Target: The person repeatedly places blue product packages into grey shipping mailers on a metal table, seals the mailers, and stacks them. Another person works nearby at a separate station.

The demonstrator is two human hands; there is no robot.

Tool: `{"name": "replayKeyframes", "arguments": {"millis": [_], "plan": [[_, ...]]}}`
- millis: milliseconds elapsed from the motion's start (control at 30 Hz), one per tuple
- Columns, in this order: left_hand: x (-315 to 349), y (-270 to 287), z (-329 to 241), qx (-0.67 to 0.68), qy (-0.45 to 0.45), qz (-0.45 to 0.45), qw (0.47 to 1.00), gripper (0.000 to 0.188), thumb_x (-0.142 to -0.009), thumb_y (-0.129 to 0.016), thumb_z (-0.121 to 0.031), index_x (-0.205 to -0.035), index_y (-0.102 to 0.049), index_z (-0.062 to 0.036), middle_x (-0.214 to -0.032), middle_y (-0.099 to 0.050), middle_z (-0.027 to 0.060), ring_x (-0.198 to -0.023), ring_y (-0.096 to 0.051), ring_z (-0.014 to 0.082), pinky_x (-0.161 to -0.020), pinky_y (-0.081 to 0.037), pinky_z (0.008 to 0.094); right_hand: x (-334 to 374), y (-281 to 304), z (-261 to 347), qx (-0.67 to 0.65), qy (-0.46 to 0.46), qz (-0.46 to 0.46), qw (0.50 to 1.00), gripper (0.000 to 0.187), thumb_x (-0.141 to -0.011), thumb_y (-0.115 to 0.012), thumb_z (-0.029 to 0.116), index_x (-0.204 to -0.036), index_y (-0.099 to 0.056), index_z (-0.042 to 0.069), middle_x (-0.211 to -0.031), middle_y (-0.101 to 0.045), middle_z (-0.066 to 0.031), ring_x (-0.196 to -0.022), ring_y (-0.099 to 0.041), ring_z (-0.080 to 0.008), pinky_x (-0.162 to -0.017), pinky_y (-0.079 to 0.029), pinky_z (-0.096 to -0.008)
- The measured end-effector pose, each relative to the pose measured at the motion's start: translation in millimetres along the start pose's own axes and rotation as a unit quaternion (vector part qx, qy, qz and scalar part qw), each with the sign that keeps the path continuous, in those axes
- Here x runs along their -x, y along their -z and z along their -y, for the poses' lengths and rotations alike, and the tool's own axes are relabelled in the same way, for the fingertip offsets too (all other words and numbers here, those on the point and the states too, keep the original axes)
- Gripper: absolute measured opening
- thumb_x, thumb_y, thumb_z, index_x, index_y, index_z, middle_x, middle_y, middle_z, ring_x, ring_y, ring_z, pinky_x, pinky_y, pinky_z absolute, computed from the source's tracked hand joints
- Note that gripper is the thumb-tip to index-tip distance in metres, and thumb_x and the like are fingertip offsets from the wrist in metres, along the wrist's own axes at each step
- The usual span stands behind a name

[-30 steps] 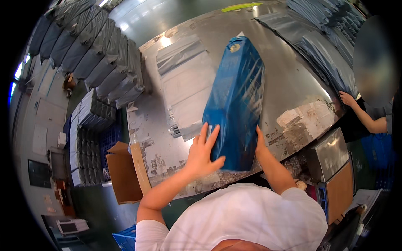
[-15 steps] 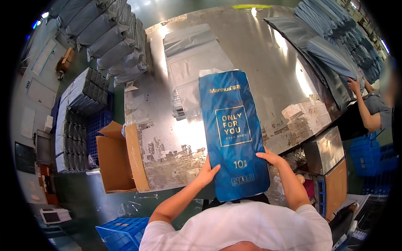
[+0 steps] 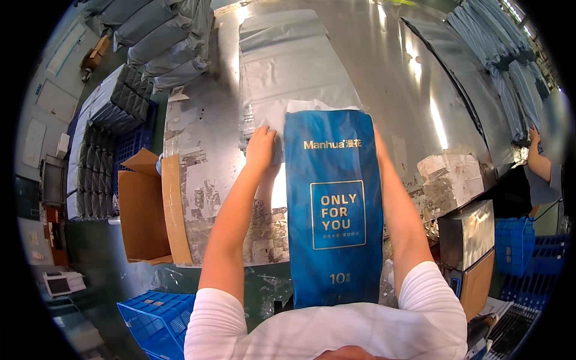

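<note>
A tall blue plastic-wrapped package (image 3: 334, 162) with a white top edge leans upright against my front. Its upper end overlaps the near edge of a flat stack of grey plastic bags (image 3: 294, 54) on the metal table. My left hand (image 3: 261, 146) reaches past the package's left side, its fingers closed at the near left edge of the top grey bag. My right hand (image 3: 379, 143) is at the package's upper right side, with its fingers hidden behind it.
The worn metal table (image 3: 390, 78) carries a scuffed block wrapped in tape (image 3: 453, 177) at right. An open cardboard box (image 3: 144, 210) stands at its left edge, a blue crate (image 3: 159, 321) below. Filled grey bags (image 3: 156, 36) are piled far left. A co-worker's arm (image 3: 538, 162) shows at right.
Both hands have left the package's lower sides and reached forward, the left to the grey bag, the right along the package's upper side. The package now stands closer to my body.
</note>
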State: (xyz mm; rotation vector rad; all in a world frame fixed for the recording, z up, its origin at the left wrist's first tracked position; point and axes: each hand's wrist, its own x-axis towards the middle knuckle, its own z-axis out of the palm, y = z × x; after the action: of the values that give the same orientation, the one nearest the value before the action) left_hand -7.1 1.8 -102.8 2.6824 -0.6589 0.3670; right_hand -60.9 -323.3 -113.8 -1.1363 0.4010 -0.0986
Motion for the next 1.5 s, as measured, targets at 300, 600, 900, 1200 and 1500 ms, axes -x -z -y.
{"name": "replayKeyframes", "arguments": {"millis": [300, 600, 900, 1200, 1500], "plan": [[-19, -17, 24, -0.113, 0.013, 0.068, 0.991, 0.005, -0.074, -0.053, -0.012, -0.074, -0.057, -0.0097, -0.079, -0.058, 0.0071, -0.081, -0.058, 0.0252, -0.059, -0.049, 0.0376, -62, -1, 11, 0.717, 0.428, 0.048, 0.548, 0.022, -0.084, -0.049, 0.023, -0.098, -0.059, 0.01, -0.098, -0.059, -0.0098, -0.093, -0.056, -0.0255, -0.078, -0.043, -0.0362], [-35, -1, 18, -0.022, 0.066, -0.063, 0.996, 0.007, -0.076, -0.053, -0.012, -0.08, -0.053, -0.0069, -0.083, -0.058, 0.0127, -0.072, -0.057, 0.0322, -0.061, -0.045, 0.0425, -78, -41, 30, 0.75, 0.439, 0.022, 0.494, 0.011, -0.072, -0.052, 0.019, -0.081, -0.055, 0.013, -0.076, -0.056, -0.0074, -0.076, -0.056, -0.0261, -0.061, -0.041, -0.0382], [18, -8, 6, 0.116, 0.074, -0.073, 0.988, 0.005, -0.078, -0.049, -0.005, -0.08, -0.048, -0.0006, -0.094, -0.057, 0.0183, -0.082, -0.057, 0.0377, -0.067, -0.046, 0.0437, -13, 1, -5, 0.565, 0.368, 0.011, 0.739, 0.02, -0.08, -0.044, 0.016, -0.092, -0.056, 0.006, -0.084, -0.061, -0.0154, -0.077, -0.058, -0.0363, -0.068, -0.045, -0.0462], [35, 28, -19, -0.027, 0.176, 0.36, 0.916, 0.02, -0.076, -0.053, -0.02, -0.083, -0.067, -0.0077, -0.085, -0.065, 0.0148, -0.083, -0.062, 0.0308, -0.071, -0.049, 0.0399, 19, 4, 13, 0.76, 0.021, 0.134, 0.636, 0.022, -0.075, -0.053, 0.021, -0.078, -0.064, 0.003, -0.083, -0.063, -0.0194, -0.077, -0.061, -0.0361, -0.067, -0.048, -0.043], [266, 74, -112, 0.128, 0.065, 0.523, 0.84, 0.022, -0.071, -0.058, -0.026, -0.08, -0.066, -0.0069, -0.083, -0.064, 0.018, -0.078, -0.062, 0.0343, -0.068, -0.049, 0.0434, 228, 92, -16, 0.736, -0.112, 0.501, 0.442, 0.021, -0.068, -0.059, 0.019, -0.083, -0.067, 0.006, -0.086, -0.064, -0.0188, -0.083, -0.062, -0.0335, -0.072, -0.049, -0.0407]]}}
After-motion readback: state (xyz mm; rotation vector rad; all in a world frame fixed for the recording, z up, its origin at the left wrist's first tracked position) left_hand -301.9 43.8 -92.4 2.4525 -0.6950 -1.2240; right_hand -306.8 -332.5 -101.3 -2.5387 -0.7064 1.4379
